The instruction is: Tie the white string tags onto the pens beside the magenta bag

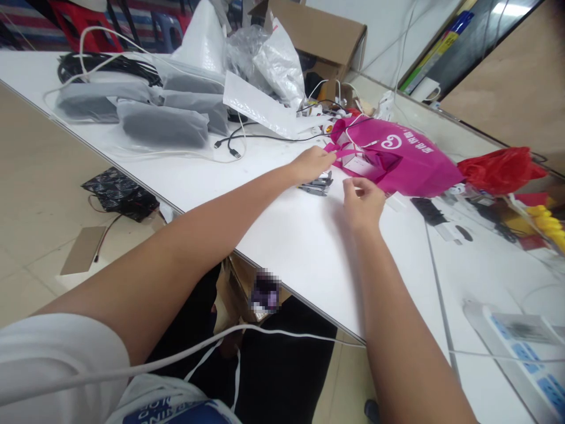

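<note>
A magenta bag (424, 159) with white print lies on its side on the white table (304, 247), its mouth facing me. White boxes (359, 165) show inside the opening. My left hand (312, 165) is closed on the edge of the bag's mouth or its handle. Just right of it, my right hand (364, 203) is held near the opening with curled fingers, thumb and forefinger close together; whether anything small is between them cannot be made out. Small grey and black items (318, 185) lie on the table beneath my left hand.
Grey pouches in clear plastic (163, 123) and coiled black cable (70, 68) are at the back left. Behind are bubble wrap (280, 62) and a cardboard box (322, 29). A red bag (503, 171) and a power strip (525, 347) stand right. A white cable (265, 331) crosses near me.
</note>
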Available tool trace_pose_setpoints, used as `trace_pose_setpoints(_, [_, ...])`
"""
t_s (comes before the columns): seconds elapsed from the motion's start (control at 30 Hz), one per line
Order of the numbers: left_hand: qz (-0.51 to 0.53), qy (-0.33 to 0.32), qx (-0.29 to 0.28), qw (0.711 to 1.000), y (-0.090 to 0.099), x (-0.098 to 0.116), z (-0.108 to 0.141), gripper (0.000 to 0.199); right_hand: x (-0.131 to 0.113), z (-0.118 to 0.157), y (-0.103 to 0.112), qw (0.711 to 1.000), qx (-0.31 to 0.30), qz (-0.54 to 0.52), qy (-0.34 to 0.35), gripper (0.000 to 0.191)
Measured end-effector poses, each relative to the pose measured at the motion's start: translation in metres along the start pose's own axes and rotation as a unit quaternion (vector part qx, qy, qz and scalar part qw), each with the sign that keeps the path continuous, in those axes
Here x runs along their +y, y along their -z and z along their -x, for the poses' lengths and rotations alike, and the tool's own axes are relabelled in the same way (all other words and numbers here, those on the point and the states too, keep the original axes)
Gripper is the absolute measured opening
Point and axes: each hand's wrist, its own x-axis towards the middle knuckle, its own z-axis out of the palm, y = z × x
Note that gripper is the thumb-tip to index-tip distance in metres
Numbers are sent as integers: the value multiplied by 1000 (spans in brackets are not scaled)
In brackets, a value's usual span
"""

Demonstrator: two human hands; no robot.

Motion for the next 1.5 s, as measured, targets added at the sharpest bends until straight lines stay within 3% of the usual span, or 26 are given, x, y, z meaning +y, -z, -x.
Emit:
trace_pose_setpoints(0.07, [-120, -31, 10, 992, 12, -8, -4, 37, -5, 4, 0, 999, -6, 38, -20, 22])
trace_pose_setpoints(0.17, [-243, -60, -32, 968, 20, -17, -4, 21, -14, 9, -1, 995, -76, 62, -9, 17])
trace_pose_setpoints(0.27, [-298, -82, -66, 949, 19, -19, -1, 12, -18, 11, -4, 990, -121, 77, 11, 21])
trace_pose_setpoints(0.43, [-338, -94, -72, 934, 18, -17, 2, 13, -15, 11, -10, 985, -143, 96, 30, 25])
trace_pose_setpoints(0.63, [-346, -109, -109, 925, 19, -17, 3, 8, -18, 12, -7, 979, -150, 116, 73, 26])
trace_pose_setpoints(0.83, [-318, -114, -124, 933, 19, -15, 7, 9, -30, 14, -2, 973, -184, 117, 70, 7])
trace_pose_setpoints(1.0, [-307, -113, -136, 935, 22, -13, 7, 17, -29, 10, 11, 962, -243, 104, 66, 24])
trace_pose_setpoints(1.07, [-310, -116, -142, 933, 22, -14, 6, 21, -27, 8, 18, 957, -257, 123, 56, 21])
trace_pose_setpoints(1.23, [-312, -126, -147, 930, 20, -19, 2, 22, -22, 5, 26, 962, -228, 151, -19, 8])
trace_pose_setpoints(1.5, [-297, -124, -141, 936, 22, -18, 4, 20, -15, 4, 20, 980, -157, 120, -27, 6])
